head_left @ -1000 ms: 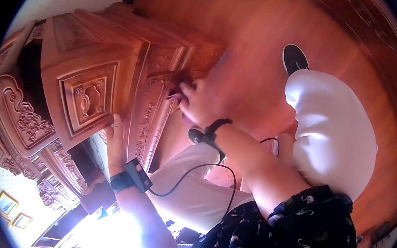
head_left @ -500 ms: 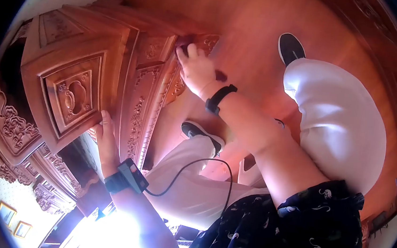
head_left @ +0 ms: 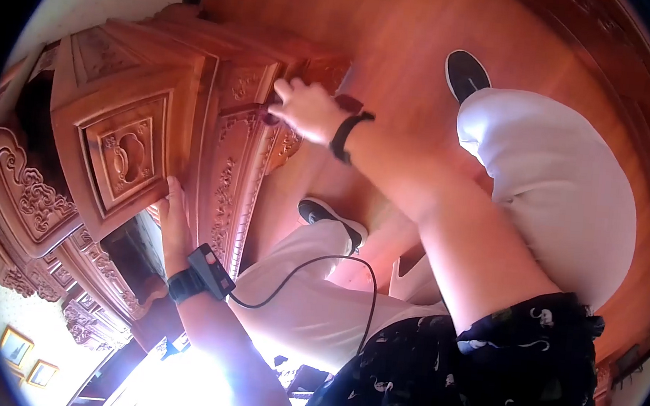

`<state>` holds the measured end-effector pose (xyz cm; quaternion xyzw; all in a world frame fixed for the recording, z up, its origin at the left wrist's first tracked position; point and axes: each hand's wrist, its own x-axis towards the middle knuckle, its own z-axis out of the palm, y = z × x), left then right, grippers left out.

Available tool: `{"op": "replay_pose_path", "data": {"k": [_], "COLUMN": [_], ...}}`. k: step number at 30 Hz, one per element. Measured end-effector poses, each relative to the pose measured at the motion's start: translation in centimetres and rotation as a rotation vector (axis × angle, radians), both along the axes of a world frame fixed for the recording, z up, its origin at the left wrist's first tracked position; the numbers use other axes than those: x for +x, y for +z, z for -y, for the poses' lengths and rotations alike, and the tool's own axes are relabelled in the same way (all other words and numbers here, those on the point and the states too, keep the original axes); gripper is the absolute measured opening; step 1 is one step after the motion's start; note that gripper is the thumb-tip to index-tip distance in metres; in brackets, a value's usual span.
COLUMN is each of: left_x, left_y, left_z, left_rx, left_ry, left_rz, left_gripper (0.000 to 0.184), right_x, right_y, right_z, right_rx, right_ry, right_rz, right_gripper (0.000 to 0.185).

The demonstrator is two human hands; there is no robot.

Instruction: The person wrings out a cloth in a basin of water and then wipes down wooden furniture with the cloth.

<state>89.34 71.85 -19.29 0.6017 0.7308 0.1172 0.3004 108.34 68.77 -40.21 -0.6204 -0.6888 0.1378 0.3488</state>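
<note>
A carved wooden cabinet door (head_left: 129,159) stands swung out from the cabinet on the left. My left hand (head_left: 174,217) grips its lower edge, thumb on the panel face. My right hand (head_left: 310,113) is closed at the carved cabinet front (head_left: 243,122), just beyond the door. It holds a dark maroon thing (head_left: 270,115); parts of it show at the fingertips and behind the hand, but its kind is unclear. The middle is hidden by the palm and fingers.
Reddish wooden floor (head_left: 399,62) lies below. My white-trousered legs (head_left: 552,169) and dark shoes (head_left: 467,76) flank the right arm. A black cable (head_left: 320,258) runs from the left wrist device (head_left: 214,272). Bright light glares at the bottom.
My right hand has moved left and slightly down in view along the cabinet front, with the maroon thing. The left hand keeps its hold on the door.
</note>
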Motion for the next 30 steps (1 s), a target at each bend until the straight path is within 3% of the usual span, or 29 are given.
{"op": "replay_pose_path", "data": {"k": [2,4,8,10,15,18,28,30], "left_x": [0.1,0.1,0.9,0.7,0.4,0.6,-0.1,1.4], "left_y": [-0.1,-0.4,0.5,0.3,0.0,0.2,-0.1,0.4], "left_z": [0.1,0.4,0.7,0.6,0.4,0.6,0.2,0.9], "left_rx": [-0.035,0.048,-0.029,-0.004,0.002,0.003,-0.018,-0.026], "left_ry": [0.017,0.018,0.047,0.004,-0.004,0.001,0.064,0.057], "left_rz": [0.0,0.017,0.032,-0.006,0.039,0.016,0.042,0.075], "left_gripper": [0.073,0.074,0.073,0.072,0.07,0.07,0.07,0.07], "right_x": [2.2,3.8,5.9,5.9,4.0,1.2,4.7,4.4], "right_y": [-0.9,-1.0,-0.8,-1.1,-1.9,-1.6,-0.1,0.6], "right_z": [-1.0,-1.0,-1.1,-0.9,1.6,1.0,-0.4,0.0], "right_rx": [0.018,0.001,-0.112,-0.156,0.07,0.074,-0.195,-0.328], "right_ry": [0.1,0.005,-0.149,-0.374,-0.111,-0.003,-0.097,-0.27], "right_rz": [0.064,0.013,-0.003,-0.092,0.001,0.004,0.092,-0.046], "right_gripper": [0.021,0.023,0.031,0.032,0.03,0.027,0.035,0.035]}}
